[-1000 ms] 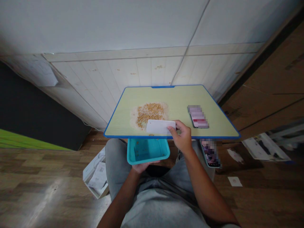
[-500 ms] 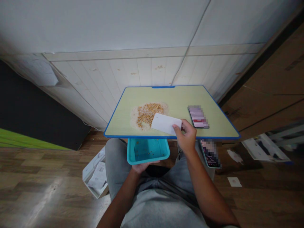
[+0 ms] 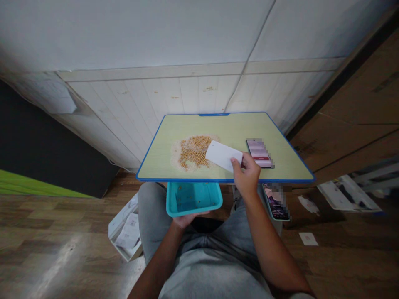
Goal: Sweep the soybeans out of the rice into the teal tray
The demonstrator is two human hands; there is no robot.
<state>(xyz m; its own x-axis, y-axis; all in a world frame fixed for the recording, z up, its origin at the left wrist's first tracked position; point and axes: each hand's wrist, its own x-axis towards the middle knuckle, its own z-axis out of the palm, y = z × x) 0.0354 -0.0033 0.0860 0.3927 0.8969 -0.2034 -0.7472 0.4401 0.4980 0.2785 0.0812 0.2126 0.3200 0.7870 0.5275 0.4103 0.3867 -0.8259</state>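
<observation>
On the pale green table (image 3: pixel 237 126) with a blue rim lies a spread of yellow soybeans (image 3: pixel 195 153) mixed with whitish grains (image 3: pixel 176 155). My right hand (image 3: pixel 247 176) pinches the near end of a white card (image 3: pixel 222 154), whose far end reaches the right side of the bean spread. Below the table's front edge, my left hand (image 3: pixel 187 220) supports a turquoise plastic tub (image 3: pixel 193 212) from underneath; most of its fingers are hidden. A few beans show inside the tub.
A phone (image 3: pixel 259 153) lies on the table's right side, and another phone (image 3: pixel 276 201) rests on my leg. An opened white box (image 3: pixel 126 232) stands on the floor at left. Cardboard boxes (image 3: pixel 358 112) rise at right.
My right hand has moved the card slightly right and away from me, exposing more beans near the table's front. The left hand and tub stay nearly still.
</observation>
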